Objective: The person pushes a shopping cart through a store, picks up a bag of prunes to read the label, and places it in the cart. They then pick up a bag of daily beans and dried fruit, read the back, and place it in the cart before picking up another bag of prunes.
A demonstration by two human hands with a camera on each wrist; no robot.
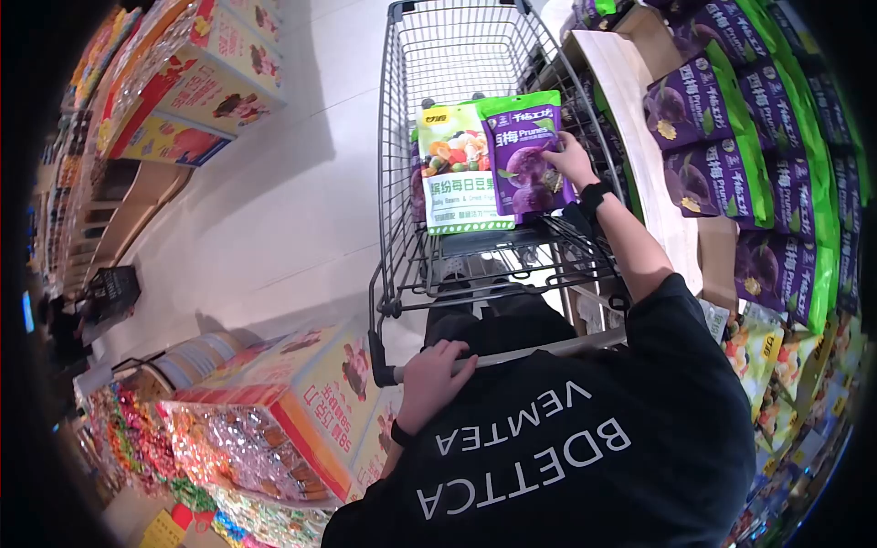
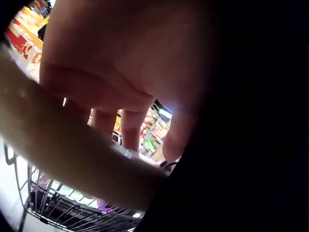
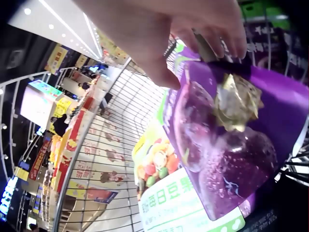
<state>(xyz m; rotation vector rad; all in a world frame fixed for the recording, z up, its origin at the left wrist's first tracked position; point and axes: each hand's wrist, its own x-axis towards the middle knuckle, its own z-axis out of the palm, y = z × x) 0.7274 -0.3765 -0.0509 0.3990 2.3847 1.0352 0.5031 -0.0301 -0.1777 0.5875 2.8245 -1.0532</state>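
Note:
My right hand (image 1: 571, 163) grips a purple bag of prunes (image 1: 525, 183) by its right edge, thumb on the printed front. The fingers go behind it, as the right wrist view shows. The bag stands upright in the near end of the shopping cart (image 1: 386, 155), overlapping a white and green bag of mixed beans and dried fruit (image 1: 457, 192) on its left. My left hand (image 1: 437, 379) holds the cart handle (image 1: 548, 352), fingers over the bar. Seen from the left wrist, the bar (image 2: 72, 145) crosses in front of the fingers and hides their tips.
Shelves of purple prune bags (image 1: 713, 137) with green tops rise close along the cart's right side. To the left, past the pale floor (image 1: 283, 219), stand printed cartons (image 1: 228, 82). A nearer carton display (image 1: 320, 411) holds wrapped sweets beside my left arm.

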